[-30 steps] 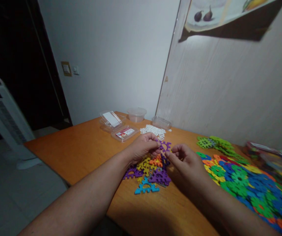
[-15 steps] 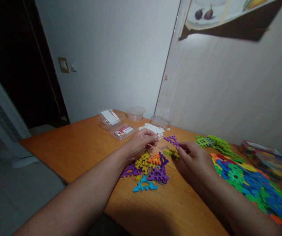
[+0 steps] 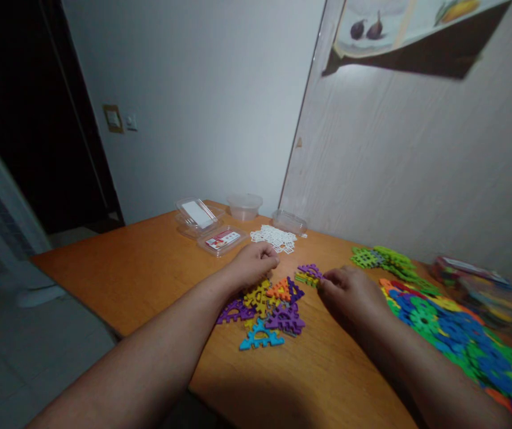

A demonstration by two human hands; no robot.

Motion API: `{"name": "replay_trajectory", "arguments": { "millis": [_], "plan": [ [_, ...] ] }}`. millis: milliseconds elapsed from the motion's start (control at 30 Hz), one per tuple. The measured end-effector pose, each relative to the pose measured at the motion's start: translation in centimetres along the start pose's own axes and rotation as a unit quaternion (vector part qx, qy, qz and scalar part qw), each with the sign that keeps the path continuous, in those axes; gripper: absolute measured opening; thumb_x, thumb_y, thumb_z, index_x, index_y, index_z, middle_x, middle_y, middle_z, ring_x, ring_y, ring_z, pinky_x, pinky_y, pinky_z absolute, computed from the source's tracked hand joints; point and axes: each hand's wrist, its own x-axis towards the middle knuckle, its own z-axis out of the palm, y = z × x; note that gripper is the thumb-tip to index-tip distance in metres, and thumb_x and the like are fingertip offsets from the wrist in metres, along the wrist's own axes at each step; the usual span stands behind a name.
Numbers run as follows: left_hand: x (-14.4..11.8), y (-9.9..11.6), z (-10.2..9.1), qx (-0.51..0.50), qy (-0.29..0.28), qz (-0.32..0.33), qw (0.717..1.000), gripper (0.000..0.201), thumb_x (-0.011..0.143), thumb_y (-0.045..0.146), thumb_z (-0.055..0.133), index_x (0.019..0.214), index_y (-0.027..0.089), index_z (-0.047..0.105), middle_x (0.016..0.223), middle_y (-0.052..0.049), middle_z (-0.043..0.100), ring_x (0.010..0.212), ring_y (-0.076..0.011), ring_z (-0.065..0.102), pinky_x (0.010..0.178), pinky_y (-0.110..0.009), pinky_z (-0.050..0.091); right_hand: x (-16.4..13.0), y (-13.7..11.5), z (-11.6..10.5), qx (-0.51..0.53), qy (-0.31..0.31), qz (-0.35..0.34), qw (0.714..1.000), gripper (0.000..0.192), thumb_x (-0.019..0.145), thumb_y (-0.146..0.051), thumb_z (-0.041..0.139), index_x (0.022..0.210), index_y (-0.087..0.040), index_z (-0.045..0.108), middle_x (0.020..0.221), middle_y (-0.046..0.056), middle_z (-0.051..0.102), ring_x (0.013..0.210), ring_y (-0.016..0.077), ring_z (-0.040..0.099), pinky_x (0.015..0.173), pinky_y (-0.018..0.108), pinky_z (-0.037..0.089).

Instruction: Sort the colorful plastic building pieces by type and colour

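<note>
Two hands worked over the orange wooden surface (image 3: 149, 280), and you kept both low near its middle. Furthest left, toward the far edge, sat clear plastic containers (image 3: 206, 223), one of them with a red-and-white label inside, with a round tub (image 3: 245, 206) and a flat clear lid (image 3: 289, 221) behind them near the far corner by the wall. Just in front of that lid lay a scatter of white lattice pieces (image 3: 274, 238).

Your left hand (image 3: 252, 266) was curled into a loose fist, knuckles up, resting at the far side of a small heap of triangular pieces (image 3: 267, 307) in purple, yellow and orange; whether it gripped anything inside the fist could not be told. A blue triangle (image 3: 260, 338) lay at the near side of that heap, closest to the front edge.

Your right hand (image 3: 349, 292) lay palm down just right of the heap, fingers bent, its fingertips (image 3: 326, 281) pinching a small stack of pieces topped with purple (image 3: 308, 274), which sat flat on the surface between your two hands.

Further right, a cluster of green pieces (image 3: 381, 259) lay near the wall, and a broad spread of blue, green, orange and yellow pieces (image 3: 452, 333) ran along the right edge toward you.
</note>
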Motion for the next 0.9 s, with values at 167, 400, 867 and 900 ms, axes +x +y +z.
{"name": "replay_trajectory", "arguments": {
  "millis": [167,400,867,900],
  "plan": [
    [0.1,-0.2,-0.4,0.034,-0.024,0.018,0.999,0.015,0.076,0.028,0.059,0.083,0.015,0.061,0.07,-0.001,0.064,0.058,-0.0105,0.055,0.05,-0.02,0.034,0.1,0.2,0.2,-0.005,-0.024,-0.001,1.0,0.033,0.09,-0.042,0.053,0.095,-0.023,0.079,0.093,0.009,0.071,0.091,0.0259,0.063,0.071,0.033,0.041],
    [-0.7,0.3,-0.5,0.074,-0.064,0.019,0.995,0.016,0.075,0.028,0.06,0.083,0.015,0.062,0.072,0.0,0.062,0.064,-0.0121,0.056,0.054,-0.021,0.037,-0.2,0.1,0.6,0.026,0.043,0.0,0.999,0.026,0.087,-0.039,0.057,0.09,-0.021,0.076,0.084,0.008,0.07,0.081,0.0233,0.062,0.066,0.032,0.04],
    [-1.2,1.1,-0.9,0.333,-0.151,0.071,0.928,0.035,0.063,0.042,0.075,0.091,0.021,0.072,0.097,-0.004,0.063,0.097,-0.0225,0.055,0.082,-0.028,0.044,-2.2,-3.9,0.9,0.154,-0.02,-0.164,0.974,0.027,0.091,-0.028,0.055,0.112,-0.025,0.071,0.101,0.006,0.069,0.091,0.0213,0.064,0.079,0.032,0.048],
    [-1.1,1.0,-0.8,0.32,-0.15,0.072,0.933,0.031,0.063,0.04,0.075,0.087,0.02,0.071,0.092,-0.003,0.064,0.092,-0.0212,0.055,0.079,-0.027,0.044,-2.3,-3.9,1.0,0.156,-0.026,-0.167,0.973,0.028,0.092,-0.028,0.054,0.114,-0.025,0.071,0.103,0.006,0.069,0.093,0.0218,0.064,0.08,0.032,0.048]
  ]
}}
